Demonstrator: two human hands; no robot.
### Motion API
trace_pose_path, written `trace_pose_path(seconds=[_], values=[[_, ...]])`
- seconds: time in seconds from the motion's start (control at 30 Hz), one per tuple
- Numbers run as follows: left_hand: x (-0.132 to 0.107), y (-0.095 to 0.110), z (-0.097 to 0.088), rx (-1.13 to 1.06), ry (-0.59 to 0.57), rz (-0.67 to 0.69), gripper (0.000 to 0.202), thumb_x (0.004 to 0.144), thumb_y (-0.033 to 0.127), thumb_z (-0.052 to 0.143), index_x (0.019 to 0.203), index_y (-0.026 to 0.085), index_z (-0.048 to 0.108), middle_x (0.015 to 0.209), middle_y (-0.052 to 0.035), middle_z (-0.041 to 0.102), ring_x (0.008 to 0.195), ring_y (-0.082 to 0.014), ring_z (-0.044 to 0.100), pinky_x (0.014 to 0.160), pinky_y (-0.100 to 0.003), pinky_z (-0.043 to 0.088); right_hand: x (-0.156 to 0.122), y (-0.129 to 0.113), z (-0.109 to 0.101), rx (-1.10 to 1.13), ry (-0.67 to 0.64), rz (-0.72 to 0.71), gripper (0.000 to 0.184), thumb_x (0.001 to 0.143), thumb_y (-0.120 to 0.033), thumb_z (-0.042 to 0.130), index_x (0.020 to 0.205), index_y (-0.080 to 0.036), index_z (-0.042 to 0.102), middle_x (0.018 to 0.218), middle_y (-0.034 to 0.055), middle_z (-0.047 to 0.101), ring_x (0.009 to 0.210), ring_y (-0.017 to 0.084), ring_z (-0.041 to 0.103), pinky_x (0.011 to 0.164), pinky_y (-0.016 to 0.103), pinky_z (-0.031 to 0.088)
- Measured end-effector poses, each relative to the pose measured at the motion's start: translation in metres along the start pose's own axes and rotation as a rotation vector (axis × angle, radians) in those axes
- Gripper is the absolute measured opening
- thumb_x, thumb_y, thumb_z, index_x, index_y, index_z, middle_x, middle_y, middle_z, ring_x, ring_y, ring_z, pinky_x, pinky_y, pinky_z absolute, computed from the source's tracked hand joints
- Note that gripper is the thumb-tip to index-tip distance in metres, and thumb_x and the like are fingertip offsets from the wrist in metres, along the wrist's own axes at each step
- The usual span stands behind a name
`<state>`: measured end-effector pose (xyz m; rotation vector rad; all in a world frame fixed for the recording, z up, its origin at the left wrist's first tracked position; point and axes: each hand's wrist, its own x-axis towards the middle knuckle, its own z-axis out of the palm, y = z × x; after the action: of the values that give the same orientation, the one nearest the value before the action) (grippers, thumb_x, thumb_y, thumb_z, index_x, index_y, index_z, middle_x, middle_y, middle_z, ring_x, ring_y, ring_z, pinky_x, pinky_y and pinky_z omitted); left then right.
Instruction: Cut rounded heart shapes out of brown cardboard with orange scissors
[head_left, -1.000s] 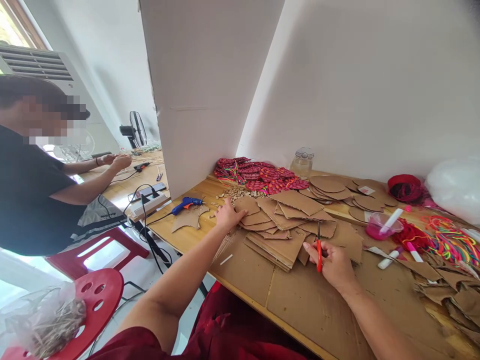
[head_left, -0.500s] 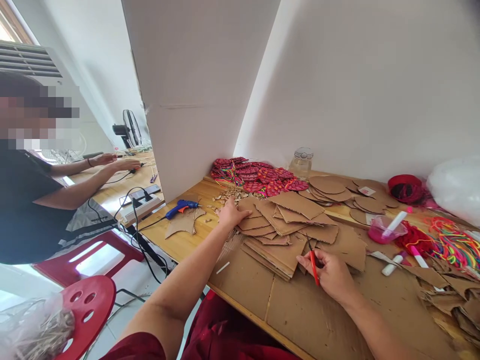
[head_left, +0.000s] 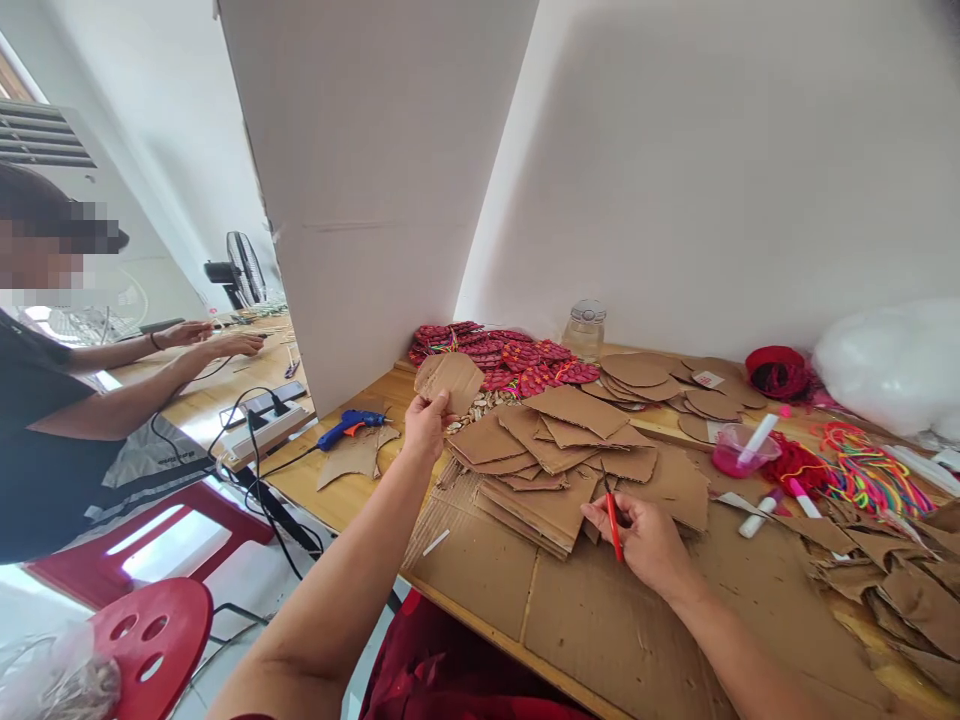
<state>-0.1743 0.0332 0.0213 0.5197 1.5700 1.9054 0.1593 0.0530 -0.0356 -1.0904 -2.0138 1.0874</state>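
Pinched in my left hand [head_left: 426, 428] is a small rounded piece of cardboard [head_left: 459, 374], raised above the table in front of the red patterned pieces [head_left: 517, 355]. My right hand [head_left: 649, 540] is closed round a pair of red-handled scissors [head_left: 613, 525], their dark tips pointing away from me. Between my hands lies a loose stack of cut cardboard pieces [head_left: 540, 490]. Small pale chips [head_left: 487, 402] are scattered behind the stack, partly hidden by the raised piece.
A blue glue gun [head_left: 351, 428] rests on a cardboard scrap at left, near a power strip [head_left: 262, 425]. Cardboard discs [head_left: 637, 377], a glass jar [head_left: 585, 330], colourful cords [head_left: 874, 475] and cardboard offcuts [head_left: 900, 580] occupy the back and right. A co-worker [head_left: 67, 400] sits at far left.
My left hand has picked up a rounded cardboard piece from beside the stack and lifted it slightly left. My right hand still holds the scissors. The view has shifted a little.
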Motion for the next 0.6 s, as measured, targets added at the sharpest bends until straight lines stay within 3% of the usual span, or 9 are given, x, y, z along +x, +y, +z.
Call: trace_pose_path(seconds=[0.07,0.13,0.23,0.33,0.47,0.6], values=[[-0.017,-0.003,0.016,-0.109,-0.077,-0.019,0.032,0.083,0.028,0.079,0.109,0.014,0.066,0.100,-0.0065,0.071,0.076,-0.0140,0.068,0.068,-0.028,0.060,0.000,-0.001,0.000,0.049,0.010,0.017,0.039,0.081,-0.057,0.071,0.076,-0.019,0.066,0.061,-0.0021,0.056,0.058,0.016,0.048,0.056,0.026,0.037],[-0.038,-0.010,0.038,-0.188,-0.202,-0.060,0.036,0.067,0.022,0.089,0.095,0.013,0.068,0.085,-0.0038,0.071,0.063,-0.0117,0.065,0.057,-0.024,0.058,-0.001,-0.002,0.001,0.120,0.017,0.043,0.039,0.079,-0.057,0.074,0.079,-0.019,0.066,0.062,-0.0023,0.055,0.059,0.016,0.048,0.056,0.026,0.038],[-0.068,-0.023,0.071,-0.260,-0.383,-0.112,0.044,0.055,0.023,0.092,0.092,0.014,0.069,0.085,-0.0049,0.074,0.065,-0.0143,0.069,0.056,-0.025,0.060,0.001,-0.002,0.002,0.245,0.048,0.073,0.041,0.073,-0.057,0.080,0.080,-0.019,0.065,0.062,-0.0030,0.054,0.058,0.015,0.047,0.055,0.026,0.039],[-0.089,-0.034,0.096,-0.282,-0.516,-0.140,0.046,0.054,0.030,0.093,0.091,0.014,0.070,0.087,-0.0068,0.075,0.068,-0.0161,0.071,0.058,-0.025,0.061,0.002,-0.002,0.002,0.354,0.124,0.077,0.045,0.070,-0.059,0.081,0.077,-0.019,0.062,0.061,-0.0024,0.055,0.057,0.015,0.047,0.054,0.026,0.038],[-0.105,-0.047,0.110,-0.272,-0.645,-0.123,0.049,0.058,0.040,0.093,0.094,0.015,0.071,0.093,-0.0075,0.075,0.070,-0.0163,0.070,0.060,-0.025,0.060,0.004,-0.002,0.001,0.418,0.232,0.111,0.048,0.074,-0.065,0.076,0.081,-0.019,0.062,0.063,-0.0009,0.058,0.052,0.013,0.045,0.047,0.024,0.034],[-0.111,-0.060,0.104,-0.231,-0.763,-0.120,0.051,0.060,0.042,0.093,0.096,0.013,0.072,0.088,-0.0071,0.074,0.070,-0.0163,0.068,0.058,-0.025,0.060,0.003,-0.005,0.003,0.540,0.301,0.194,0.048,0.071,-0.063,0.081,0.078,-0.019,0.062,0.060,-0.0015,0.059,0.044,0.009,0.038,0.041,0.022,0.029]])
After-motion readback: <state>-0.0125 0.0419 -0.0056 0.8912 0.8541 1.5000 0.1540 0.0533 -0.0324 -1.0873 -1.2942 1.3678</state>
